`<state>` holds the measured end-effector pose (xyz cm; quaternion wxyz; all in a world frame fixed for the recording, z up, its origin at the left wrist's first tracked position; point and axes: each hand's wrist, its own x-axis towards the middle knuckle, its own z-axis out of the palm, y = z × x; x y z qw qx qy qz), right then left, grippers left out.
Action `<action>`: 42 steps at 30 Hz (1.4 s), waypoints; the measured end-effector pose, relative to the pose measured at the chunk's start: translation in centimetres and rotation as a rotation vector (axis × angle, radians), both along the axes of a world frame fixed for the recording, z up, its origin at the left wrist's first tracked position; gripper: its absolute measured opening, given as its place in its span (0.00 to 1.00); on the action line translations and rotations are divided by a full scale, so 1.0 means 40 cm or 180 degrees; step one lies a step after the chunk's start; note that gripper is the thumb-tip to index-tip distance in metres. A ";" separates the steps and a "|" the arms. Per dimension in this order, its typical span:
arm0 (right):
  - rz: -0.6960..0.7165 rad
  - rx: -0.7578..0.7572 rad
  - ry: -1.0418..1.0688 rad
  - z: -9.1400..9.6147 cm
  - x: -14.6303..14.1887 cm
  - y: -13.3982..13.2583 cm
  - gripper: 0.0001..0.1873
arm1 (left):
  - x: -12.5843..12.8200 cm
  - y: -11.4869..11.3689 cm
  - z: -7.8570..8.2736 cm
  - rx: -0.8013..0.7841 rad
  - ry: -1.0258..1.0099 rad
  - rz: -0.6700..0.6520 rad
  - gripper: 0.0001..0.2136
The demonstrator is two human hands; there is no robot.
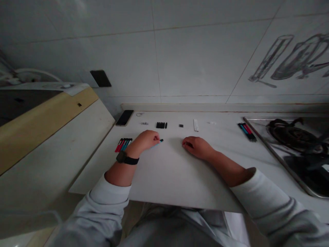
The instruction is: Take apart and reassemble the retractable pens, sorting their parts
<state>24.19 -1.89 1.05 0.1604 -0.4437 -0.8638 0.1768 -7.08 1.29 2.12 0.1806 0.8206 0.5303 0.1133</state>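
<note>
My left hand (150, 139), with a black watch on its wrist, is closed around a slim blue pen barrel (161, 140), whose black end pokes out past the fingers. A little to the right, my right hand (196, 146) rests on the white tabletop (169, 175) with its fingers curled; whatever they may hold is hidden. Red and blue pen barrels (123, 144) with black ends lie in a row by my left wrist. Beyond my hands are small springs (144, 123), short black tubes (161, 125), a small dark piece (181, 126), thin white sticks (196, 125) and tiny clear bits (212, 122).
Several pens (247, 132) lie together at the right, beside a gas stove (290, 137). A phone (124, 117) and a thin ring (139, 114) sit at the back left. The tiled wall (195, 68) bounds the far edge; a pale cabinet-like body (64, 137) stands left.
</note>
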 end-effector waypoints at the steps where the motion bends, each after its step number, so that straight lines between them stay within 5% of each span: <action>1: -0.0003 0.0074 0.0001 0.001 -0.005 -0.005 0.11 | 0.041 -0.009 -0.011 0.0214 -0.0114 -0.0192 0.04; 5: 0.0067 0.0420 -0.0074 -0.002 -0.031 -0.022 0.16 | 0.166 -0.047 -0.038 0.0640 -0.0426 -0.0688 0.04; 8: 0.0130 0.0533 -0.0275 -0.009 -0.045 -0.021 0.11 | 0.198 -0.058 -0.044 0.0591 -0.0595 -0.0819 0.04; 13: -0.0053 0.0481 -0.0400 -0.021 -0.038 -0.002 0.10 | 0.172 -0.048 -0.049 0.0121 -0.1252 -0.0518 0.08; 22: -0.0268 0.0186 0.1436 -0.023 -0.052 -0.007 0.11 | 0.188 -0.050 -0.029 -0.0450 -0.3086 -0.0094 0.16; 31: -0.0132 -0.0298 0.1709 -0.044 -0.061 -0.007 0.10 | 0.204 -0.065 -0.018 -0.0544 -0.4064 0.0455 0.19; 42: -0.0068 0.0123 0.1629 -0.025 -0.054 -0.014 0.09 | 0.212 -0.067 -0.018 -0.1179 -0.4248 0.0724 0.22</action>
